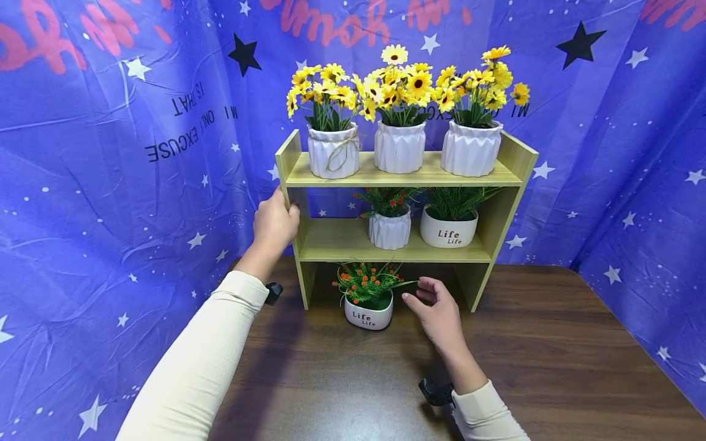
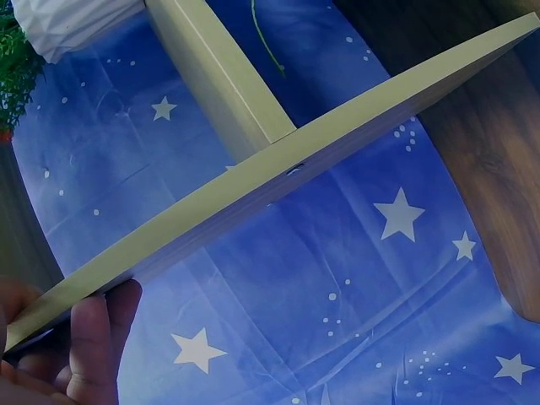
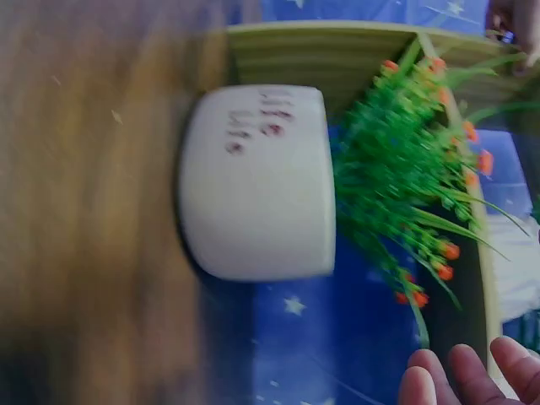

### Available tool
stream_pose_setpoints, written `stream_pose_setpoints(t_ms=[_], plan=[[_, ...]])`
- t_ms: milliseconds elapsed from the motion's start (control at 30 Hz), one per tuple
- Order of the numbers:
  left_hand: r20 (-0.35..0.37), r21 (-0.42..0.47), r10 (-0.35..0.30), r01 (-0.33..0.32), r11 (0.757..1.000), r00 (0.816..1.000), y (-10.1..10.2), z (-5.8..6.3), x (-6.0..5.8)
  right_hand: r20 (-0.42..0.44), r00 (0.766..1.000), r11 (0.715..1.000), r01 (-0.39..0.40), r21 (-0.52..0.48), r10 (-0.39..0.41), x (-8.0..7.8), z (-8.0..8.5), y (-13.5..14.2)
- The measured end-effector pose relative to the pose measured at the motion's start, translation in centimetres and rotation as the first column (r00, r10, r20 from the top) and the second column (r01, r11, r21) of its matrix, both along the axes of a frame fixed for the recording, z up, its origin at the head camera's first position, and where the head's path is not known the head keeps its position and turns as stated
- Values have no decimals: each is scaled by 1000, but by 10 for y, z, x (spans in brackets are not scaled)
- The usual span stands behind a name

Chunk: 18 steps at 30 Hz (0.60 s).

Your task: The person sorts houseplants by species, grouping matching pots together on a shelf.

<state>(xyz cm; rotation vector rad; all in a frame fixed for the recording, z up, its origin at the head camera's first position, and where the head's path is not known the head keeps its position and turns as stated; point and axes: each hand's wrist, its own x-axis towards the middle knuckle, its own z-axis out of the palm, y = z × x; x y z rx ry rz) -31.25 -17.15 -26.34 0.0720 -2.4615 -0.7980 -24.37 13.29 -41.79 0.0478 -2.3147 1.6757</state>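
My left hand (image 1: 274, 223) grips the left side panel of a light wooden shelf (image 1: 333, 242); in the left wrist view its thumb and fingers (image 2: 91, 342) lie on both sides of the panel edge. A white oval pot (image 1: 368, 317) marked "Life" stands on the table at the shelf's foot, with an orange-flowered plant (image 1: 366, 280) in it. Just right of this pot is my right hand (image 1: 441, 318), fingers apart and loosely bent, holding nothing. One long leaf reaches toward its fingertips. In the right wrist view the pot shows sideways, its leaves close to the fingers (image 3: 472, 380).
Three white pots of yellow flowers (image 1: 399, 147) line the top board. Midway down stand a ribbed white pot with red flowers (image 1: 390, 231) and a "Life" pot of grass (image 1: 449, 233). A brown wooden table (image 1: 342, 380) lies beneath; a blue star-printed curtain (image 1: 110, 245) surrounds it.
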Motion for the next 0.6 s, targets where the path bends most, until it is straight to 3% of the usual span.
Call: stream_pose_setpoints(t_ms=[267,600], plan=[[0,2,-2,2,1000,1000,-1,-2,-1,64,998,1000,-7,4,7,2,-26,-22],[3,4,-8,8,1000,1000,0,0,1,139,989,998,-53,-27,56,-6,-44,-33]])
